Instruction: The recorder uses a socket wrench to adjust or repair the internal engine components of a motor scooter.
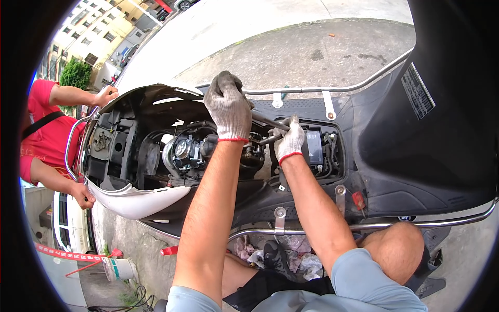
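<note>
A scooter lies opened up below me, its engine (184, 151) bare inside the black body (312, 106). My left hand (228, 106), in a grey knit glove with a red cuff, is closed over the handle end of a dark metal wrench (271, 123) above the engine. My right hand (289, 140), gloved the same way, pinches the wrench's lower end just left of the battery bay (315, 146). The part under the tool tip is hidden by my hands.
A person in a red shirt (44, 135) stands at the left, both hands on the scooter's rear rail and white panel (132, 200). The raised black seat (442, 130) fills the right. Chrome rails (322, 89) run along both sides. Rags (296, 255) lie by my knees on the concrete.
</note>
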Tool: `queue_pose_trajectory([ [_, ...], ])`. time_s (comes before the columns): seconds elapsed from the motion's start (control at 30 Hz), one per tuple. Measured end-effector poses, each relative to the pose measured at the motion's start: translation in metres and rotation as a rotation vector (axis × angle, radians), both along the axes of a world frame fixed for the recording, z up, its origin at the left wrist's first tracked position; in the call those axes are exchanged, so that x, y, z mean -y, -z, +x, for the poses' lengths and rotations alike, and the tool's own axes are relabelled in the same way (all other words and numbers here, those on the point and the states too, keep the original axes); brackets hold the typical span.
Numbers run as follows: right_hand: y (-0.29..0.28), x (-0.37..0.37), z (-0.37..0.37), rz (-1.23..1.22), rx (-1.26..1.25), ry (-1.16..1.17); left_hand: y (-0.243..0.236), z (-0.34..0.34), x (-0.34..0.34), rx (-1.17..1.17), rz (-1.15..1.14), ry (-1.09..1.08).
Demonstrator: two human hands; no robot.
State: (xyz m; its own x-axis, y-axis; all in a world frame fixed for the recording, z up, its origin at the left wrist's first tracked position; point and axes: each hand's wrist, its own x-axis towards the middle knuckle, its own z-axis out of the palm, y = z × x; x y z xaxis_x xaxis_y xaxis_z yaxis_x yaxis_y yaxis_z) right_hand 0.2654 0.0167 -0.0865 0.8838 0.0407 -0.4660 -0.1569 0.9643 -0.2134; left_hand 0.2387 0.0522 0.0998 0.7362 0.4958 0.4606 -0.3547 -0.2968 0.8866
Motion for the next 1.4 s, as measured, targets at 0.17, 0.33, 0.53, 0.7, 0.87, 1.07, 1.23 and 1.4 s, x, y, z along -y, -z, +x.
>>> queue_pose_trajectory([
  [0.17, -0.002, 0.001, -0.003, 0.032, 0.020, -0.003, -0.001, 0.016, -0.008, -0.026, 0.035, 0.019],
  [0.33, -0.011, 0.007, -0.006, 0.004, 0.000, -0.025, -0.003, 0.013, -0.004, -0.049, -0.033, -0.028],
  [0.53, 0.004, 0.015, 0.001, 0.008, 0.162, -0.120, -0.007, 0.016, 0.005, -0.009, -0.356, -0.082],
  [0.7, -0.007, 0.010, -0.002, 0.012, 0.143, -0.122, 0.002, 0.023, -0.010, 0.064, -0.014, -0.173],
  [0.87, -0.013, 0.011, -0.001, -0.066, 0.031, -0.083, 0.001, 0.027, -0.009, 0.006, 0.069, -0.159],
  [1.07, -0.015, 0.007, -0.003, -0.045, -0.038, -0.067, -0.001, 0.044, -0.017, -0.079, 0.044, -0.165],
  [1.23, -0.005, 0.006, 0.002, -0.048, -0.010, -0.062, -0.008, 0.050, -0.011, -0.147, 0.050, -0.163],
  [1.4, -0.007, 0.004, 0.002, -0.065, -0.050, -0.071, 0.001, 0.058, -0.019, -0.063, 0.132, -0.246],
])
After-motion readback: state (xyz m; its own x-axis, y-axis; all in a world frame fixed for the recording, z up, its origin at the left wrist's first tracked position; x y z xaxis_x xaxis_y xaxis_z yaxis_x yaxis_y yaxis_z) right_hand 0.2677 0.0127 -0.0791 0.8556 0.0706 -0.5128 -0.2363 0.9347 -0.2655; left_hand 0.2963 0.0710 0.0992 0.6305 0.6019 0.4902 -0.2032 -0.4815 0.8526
